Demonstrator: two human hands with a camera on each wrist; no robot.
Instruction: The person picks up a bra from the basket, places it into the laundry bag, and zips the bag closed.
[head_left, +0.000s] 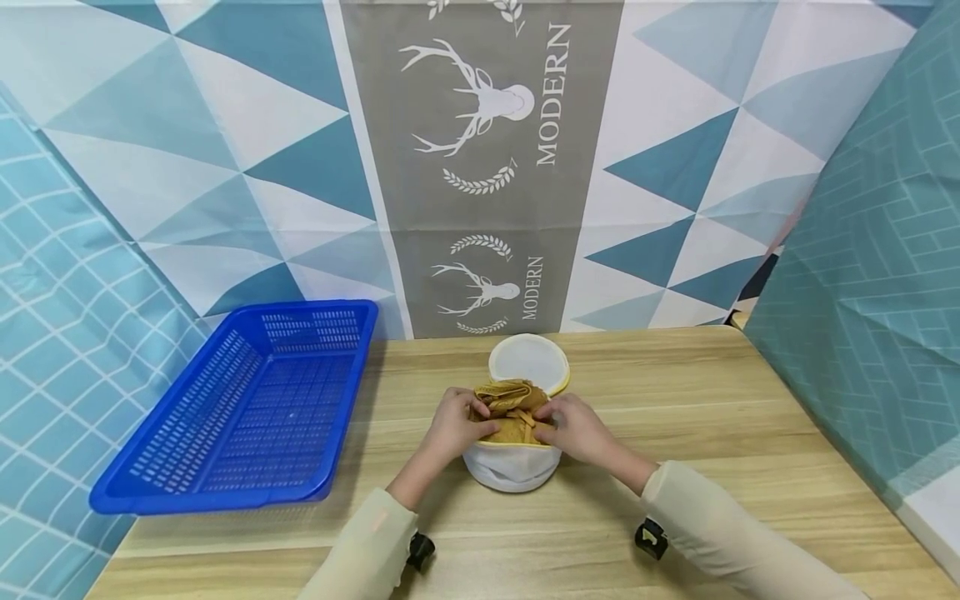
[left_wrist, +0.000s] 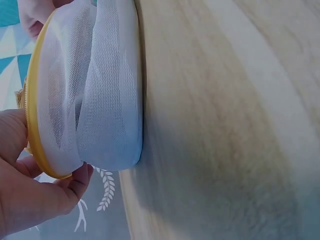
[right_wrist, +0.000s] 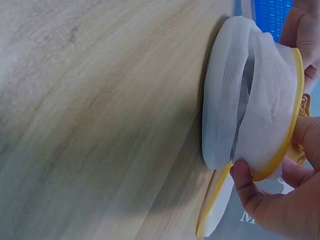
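A round white mesh laundry bag [head_left: 513,468] with a yellow zip rim stands on the table. Its round lid [head_left: 528,360] is folded open behind it. Inside lies a folded mustard-yellow garment [head_left: 513,393] with a thin strap, its top rising above the rim. My left hand [head_left: 454,423] grips the rim on the left, thumb over the garment and a finger outside the mesh. On the right side my right hand [head_left: 576,427] holds the rim likewise, a fingertip [right_wrist: 242,172] pressing the outer mesh. The garment's lower part is hidden inside the bag.
A blue plastic basket [head_left: 349,392] with slotted walls stands at the left of the wooden table [head_left: 675,400]. Patterned cloth [head_left: 480,200] hangs behind the table's back edge, and tiled-pattern sheets [head_left: 885,275] hang at both sides.
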